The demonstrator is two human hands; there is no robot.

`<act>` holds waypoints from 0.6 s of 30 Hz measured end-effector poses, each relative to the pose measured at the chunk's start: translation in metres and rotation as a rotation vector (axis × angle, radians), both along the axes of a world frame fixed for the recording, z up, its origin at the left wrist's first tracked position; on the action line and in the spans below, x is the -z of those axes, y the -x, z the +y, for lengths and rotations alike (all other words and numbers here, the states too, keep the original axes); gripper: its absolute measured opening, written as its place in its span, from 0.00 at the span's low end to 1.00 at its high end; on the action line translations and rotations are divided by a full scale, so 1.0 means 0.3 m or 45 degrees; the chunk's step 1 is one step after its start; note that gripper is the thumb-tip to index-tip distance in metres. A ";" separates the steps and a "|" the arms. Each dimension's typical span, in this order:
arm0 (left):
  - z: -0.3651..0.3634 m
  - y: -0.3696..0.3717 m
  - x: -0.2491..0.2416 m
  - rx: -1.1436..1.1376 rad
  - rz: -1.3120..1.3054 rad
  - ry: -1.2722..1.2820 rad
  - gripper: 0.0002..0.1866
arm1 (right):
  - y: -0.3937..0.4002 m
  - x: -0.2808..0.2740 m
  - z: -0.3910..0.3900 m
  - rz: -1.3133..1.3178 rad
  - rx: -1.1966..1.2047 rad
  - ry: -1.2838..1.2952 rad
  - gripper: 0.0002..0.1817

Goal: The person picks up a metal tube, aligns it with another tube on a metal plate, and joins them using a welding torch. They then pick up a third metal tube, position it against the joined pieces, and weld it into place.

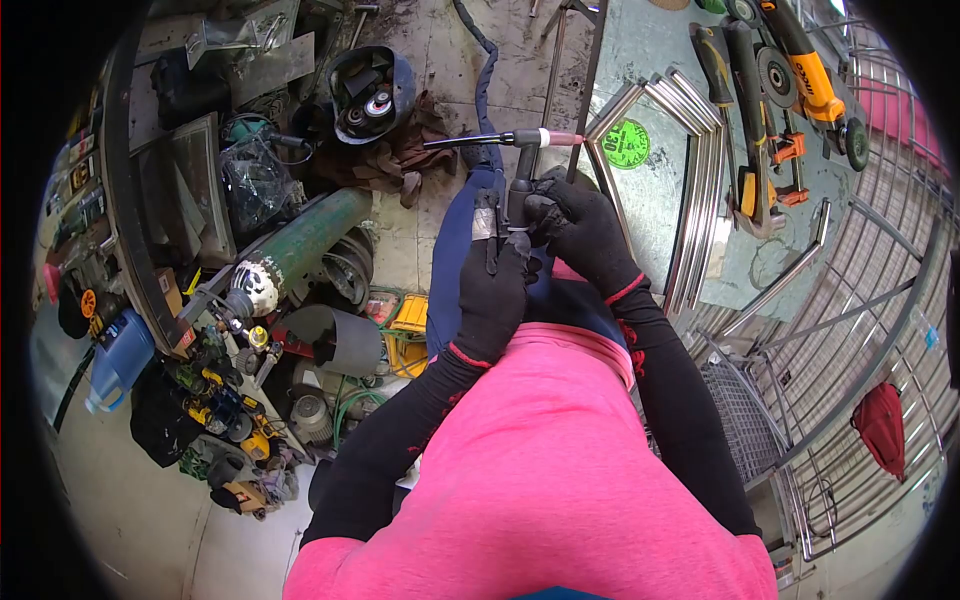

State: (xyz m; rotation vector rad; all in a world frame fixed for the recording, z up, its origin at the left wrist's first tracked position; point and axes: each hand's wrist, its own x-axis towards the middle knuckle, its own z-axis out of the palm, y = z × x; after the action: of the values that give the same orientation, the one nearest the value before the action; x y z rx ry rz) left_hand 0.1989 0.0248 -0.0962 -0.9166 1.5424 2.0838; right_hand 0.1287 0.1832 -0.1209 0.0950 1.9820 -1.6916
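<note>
A TIG welding torch stands upright before me, its long black back cap to the left and its pink cup to the right. My left hand, in a black glove, is closed around the torch's lower handle. Silver tape wraps a dark piece beside that handle. My right hand, gloved too, is closed with its fingertips against the handle's right side; whatever they pinch is hidden. Just beyond the cup lie bent shiny metal tubes on the metal table.
On the table's right are an angle grinder, orange clamps and a green round label. To my left lie a green gas cylinder and a helmet-like bowl holding discs. A metal grille stands at right.
</note>
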 end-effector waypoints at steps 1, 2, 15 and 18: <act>0.001 0.001 -0.002 0.000 0.000 0.000 0.12 | 0.001 0.000 0.000 0.000 0.000 0.000 0.17; 0.002 0.002 -0.004 0.009 0.023 0.023 0.12 | 0.002 -0.001 0.000 0.034 -0.006 -0.005 0.17; -0.006 0.001 0.002 0.047 0.026 0.048 0.13 | 0.010 -0.037 -0.010 -0.029 0.047 0.057 0.15; -0.001 0.002 0.003 0.046 0.017 0.048 0.13 | 0.012 -0.034 -0.004 0.026 0.003 0.011 0.15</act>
State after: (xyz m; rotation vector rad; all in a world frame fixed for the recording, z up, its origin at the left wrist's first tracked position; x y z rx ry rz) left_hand 0.1985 0.0245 -0.0971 -0.8834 1.5978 2.0463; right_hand 0.1250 0.1820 -0.1107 0.0777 1.9895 -1.7091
